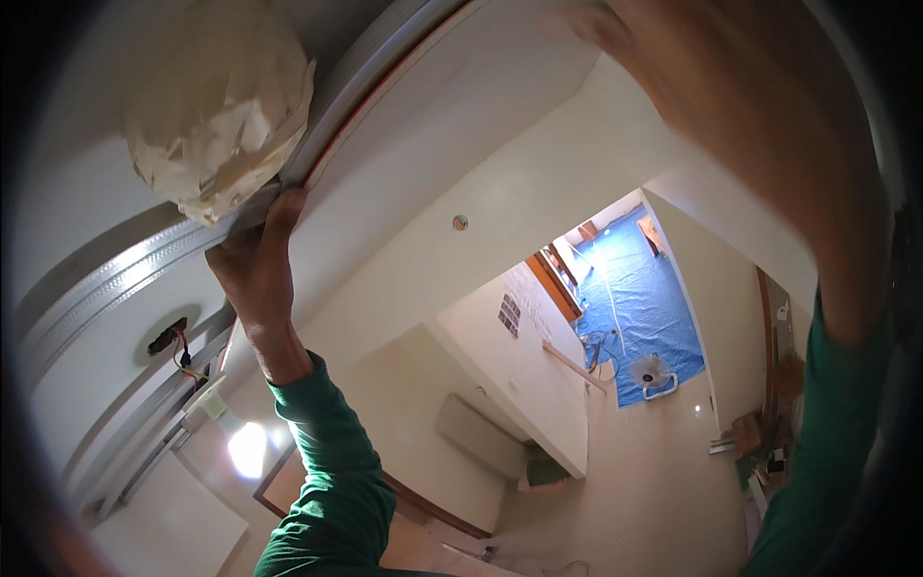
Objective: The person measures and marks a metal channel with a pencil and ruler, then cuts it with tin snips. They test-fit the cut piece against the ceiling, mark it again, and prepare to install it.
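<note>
Overhead, a long silver metal channel (125,264) runs across the upper left, with a thin red line along part of its edge. My left hand (255,279) grips this channel, thumb up at its edge and the other fingers partly hidden behind it. Just above that hand hangs a rounded bundle (226,106) wrapped in crinkled off-white sheeting; what is inside is hidden. My right hand (606,34) reaches up at the top right, close to the pale overhead panel (490,77). Motion smears its fingers, and I cannot make out anything in them.
A lit bulb (247,450) hangs at the lower left, near loose wires (183,351) coming from a ceiling hole. Far below, a white fan (652,375) stands on a blue tarp (625,288). Wood pieces (747,433) lie at the right wall.
</note>
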### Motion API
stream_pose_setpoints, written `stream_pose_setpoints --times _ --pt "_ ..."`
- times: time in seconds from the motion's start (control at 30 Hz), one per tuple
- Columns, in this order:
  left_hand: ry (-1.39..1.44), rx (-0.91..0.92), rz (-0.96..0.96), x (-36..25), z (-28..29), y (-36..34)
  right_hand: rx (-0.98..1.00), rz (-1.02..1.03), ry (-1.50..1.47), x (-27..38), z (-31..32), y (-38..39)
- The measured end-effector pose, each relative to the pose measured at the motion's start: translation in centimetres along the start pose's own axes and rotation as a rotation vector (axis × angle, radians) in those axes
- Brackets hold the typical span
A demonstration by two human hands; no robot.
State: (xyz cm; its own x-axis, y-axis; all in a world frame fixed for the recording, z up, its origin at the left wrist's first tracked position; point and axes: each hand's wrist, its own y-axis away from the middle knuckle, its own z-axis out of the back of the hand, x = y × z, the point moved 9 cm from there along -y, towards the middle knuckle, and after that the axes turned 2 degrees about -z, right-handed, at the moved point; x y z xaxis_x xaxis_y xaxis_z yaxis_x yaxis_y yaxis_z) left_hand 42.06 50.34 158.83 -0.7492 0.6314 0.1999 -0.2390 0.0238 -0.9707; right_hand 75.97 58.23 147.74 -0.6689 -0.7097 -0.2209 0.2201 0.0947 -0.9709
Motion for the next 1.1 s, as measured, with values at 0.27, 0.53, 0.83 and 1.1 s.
stream_pose_setpoints --times 0.27,0.53,0.83,1.1 --pt "0.004 0.035 0.084 0.2 -0.8 0.1 -0.049 -0.032 0.116 -0.5 -1.5 -6.2" --pt "0.027 0.0 0.047 2.4 1.0 -0.3 -0.016 -0.098 0.386 -2.7 3.4 -4.2" --pt "-0.263 -0.17 -0.135 2.7 0.8 1.1 0.319 -0.291 0.643 -6.4 4.3 -5.9" --pt "-0.575 -0.173 -0.299 0.7 -0.7 1.3 0.308 -0.117 0.776 -7.6 2.9 -6.5"
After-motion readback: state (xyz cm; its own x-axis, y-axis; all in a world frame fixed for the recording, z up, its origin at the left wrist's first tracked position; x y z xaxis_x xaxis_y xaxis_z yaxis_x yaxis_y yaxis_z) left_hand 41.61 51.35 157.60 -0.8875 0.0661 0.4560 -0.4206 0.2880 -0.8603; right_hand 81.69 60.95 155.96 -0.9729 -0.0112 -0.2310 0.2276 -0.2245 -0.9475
